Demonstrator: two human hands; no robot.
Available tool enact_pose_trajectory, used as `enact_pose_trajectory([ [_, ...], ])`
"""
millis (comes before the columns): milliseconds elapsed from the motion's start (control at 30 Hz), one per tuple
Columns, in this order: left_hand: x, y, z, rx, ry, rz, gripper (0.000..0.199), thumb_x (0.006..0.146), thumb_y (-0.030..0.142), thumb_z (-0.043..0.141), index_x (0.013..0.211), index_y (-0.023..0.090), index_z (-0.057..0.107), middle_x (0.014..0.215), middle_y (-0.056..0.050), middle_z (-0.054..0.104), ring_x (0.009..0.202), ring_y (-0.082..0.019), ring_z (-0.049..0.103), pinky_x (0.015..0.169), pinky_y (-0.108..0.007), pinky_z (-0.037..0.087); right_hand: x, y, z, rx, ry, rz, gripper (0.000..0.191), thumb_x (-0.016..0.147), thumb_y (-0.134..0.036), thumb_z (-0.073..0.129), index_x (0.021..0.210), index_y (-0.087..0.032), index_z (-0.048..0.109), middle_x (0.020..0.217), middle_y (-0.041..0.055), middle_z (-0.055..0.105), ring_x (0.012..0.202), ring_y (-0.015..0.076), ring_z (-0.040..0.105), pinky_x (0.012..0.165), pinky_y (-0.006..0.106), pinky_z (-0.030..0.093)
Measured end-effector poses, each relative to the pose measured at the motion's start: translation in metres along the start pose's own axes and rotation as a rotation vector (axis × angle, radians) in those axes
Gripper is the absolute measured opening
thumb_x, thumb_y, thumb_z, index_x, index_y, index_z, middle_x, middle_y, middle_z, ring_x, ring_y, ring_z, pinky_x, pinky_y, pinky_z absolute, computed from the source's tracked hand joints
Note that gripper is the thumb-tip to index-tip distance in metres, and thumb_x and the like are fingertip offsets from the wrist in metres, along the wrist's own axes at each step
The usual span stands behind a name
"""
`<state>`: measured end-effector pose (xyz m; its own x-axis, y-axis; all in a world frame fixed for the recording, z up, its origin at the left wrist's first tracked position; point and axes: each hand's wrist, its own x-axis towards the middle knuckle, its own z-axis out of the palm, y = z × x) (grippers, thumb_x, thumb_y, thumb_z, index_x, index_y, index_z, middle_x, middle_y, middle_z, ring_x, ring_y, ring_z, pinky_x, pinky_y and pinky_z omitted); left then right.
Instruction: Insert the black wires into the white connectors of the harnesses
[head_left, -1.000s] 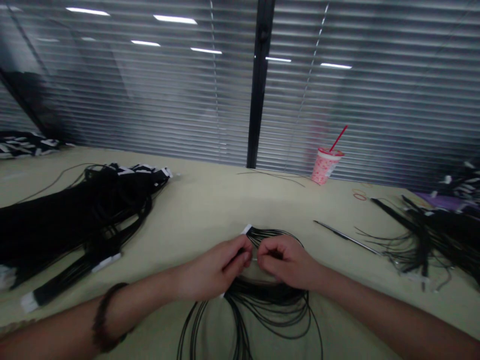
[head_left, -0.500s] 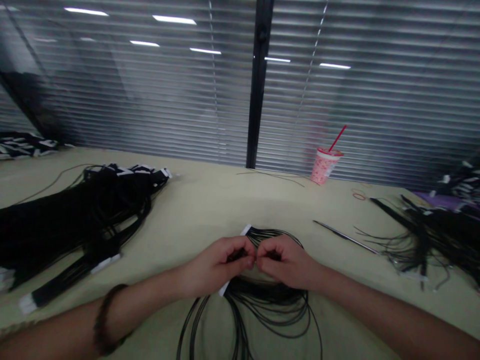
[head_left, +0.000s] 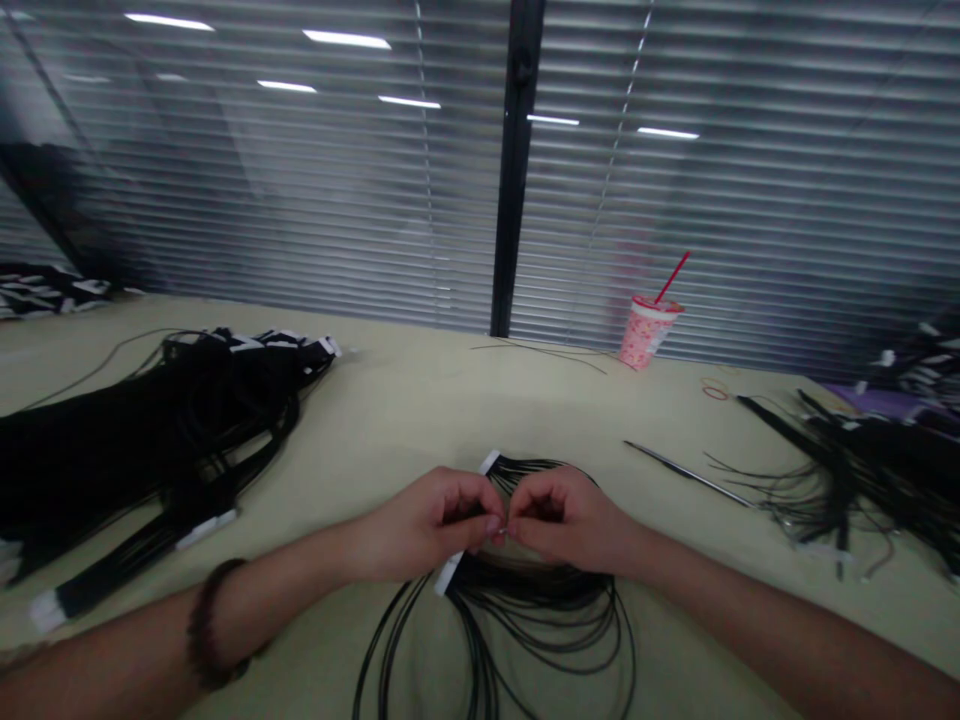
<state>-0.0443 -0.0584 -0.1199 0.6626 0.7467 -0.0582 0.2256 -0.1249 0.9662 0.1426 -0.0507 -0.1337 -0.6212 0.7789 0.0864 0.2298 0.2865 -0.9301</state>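
My left hand (head_left: 442, 520) and my right hand (head_left: 566, 520) meet fingertip to fingertip over a looped bundle of black wires (head_left: 540, 600). Both are closed in a pinch, and what lies between the fingertips is too small to make out. One white connector (head_left: 490, 461) shows just beyond my hands at the end of the wires. Another white connector (head_left: 448, 575) sits below my left fingers. Part of the bundle is hidden under my hands.
Piles of black cables lie at the left (head_left: 150, 430) and right (head_left: 892, 470). A metal pen-like tool (head_left: 686, 472) rests right of my hands. Further back stand a pink cup with a straw (head_left: 648, 333) and rubber bands (head_left: 715, 392), before window blinds.
Both hands have shifted slightly left, and their fingertips are now closer together. The wires beneath have moved only a little.
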Motion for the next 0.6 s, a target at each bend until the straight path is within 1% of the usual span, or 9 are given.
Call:
enact_pose_trajectory([
  [100,0.0003,0.0005,0.0008,-0.017,0.019,0.005,0.011,0.078,0.022,0.053,0.075,0.012,0.054,0.062,0.003,0.050,0.057,-0.008,0.044,0.053,-0.018,0.033,-0.0001,-0.0005,-0.0010,0.085,0.000,0.070,0.009,0.069,-0.021,0.057,0.069,-0.012,0.056,0.049,-0.0046,0.046,0.039,0.0039,0.039,0.036,0.015,0.029],
  [200,0.0003,-0.0005,0.0000,-0.032,0.007,0.009,0.011,0.078,0.023,0.053,0.078,0.012,0.056,0.064,0.003,0.051,0.058,-0.007,0.044,0.054,-0.018,0.035,0.0003,-0.0007,-0.0023,0.141,0.008,0.105,0.008,0.068,-0.019,0.058,0.069,-0.012,0.055,0.053,-0.0035,0.050,0.040,0.0042,0.042,0.037,0.015,0.032],
  [367,0.0009,-0.0020,-0.0012,-0.006,0.028,-0.001,0.010,0.077,0.022,0.055,0.077,0.013,0.057,0.062,0.004,0.052,0.056,-0.007,0.045,0.053,-0.017,0.036,0.0006,0.0012,-0.0036,0.157,0.019,0.107,0.009,0.068,-0.020,0.060,0.069,-0.013,0.055,0.053,-0.0037,0.050,0.041,0.0041,0.043,0.039,0.015,0.033],
  [500,0.0009,-0.0016,-0.0030,-0.002,-0.008,0.002,0.011,0.078,0.022,0.054,0.077,0.012,0.058,0.065,0.002,0.055,0.058,-0.007,0.047,0.055,-0.018,0.037,0.0001,0.0012,-0.0034,0.154,0.001,0.124,0.010,0.068,-0.022,0.061,0.070,-0.013,0.056,0.052,-0.0040,0.050,0.041,0.0043,0.044,0.039,0.015,0.033],
  [600,0.0006,-0.0014,-0.0038,-0.001,-0.026,0.001,0.010,0.078,0.021,0.054,0.076,0.011,0.057,0.066,0.001,0.056,0.058,-0.007,0.047,0.055,-0.018,0.037,-0.0002,0.0011,-0.0031,0.150,-0.015,0.113,0.010,0.068,-0.021,0.061,0.071,-0.013,0.056,0.054,-0.0031,0.051,0.042,0.0043,0.044,0.039,0.015,0.033],
])
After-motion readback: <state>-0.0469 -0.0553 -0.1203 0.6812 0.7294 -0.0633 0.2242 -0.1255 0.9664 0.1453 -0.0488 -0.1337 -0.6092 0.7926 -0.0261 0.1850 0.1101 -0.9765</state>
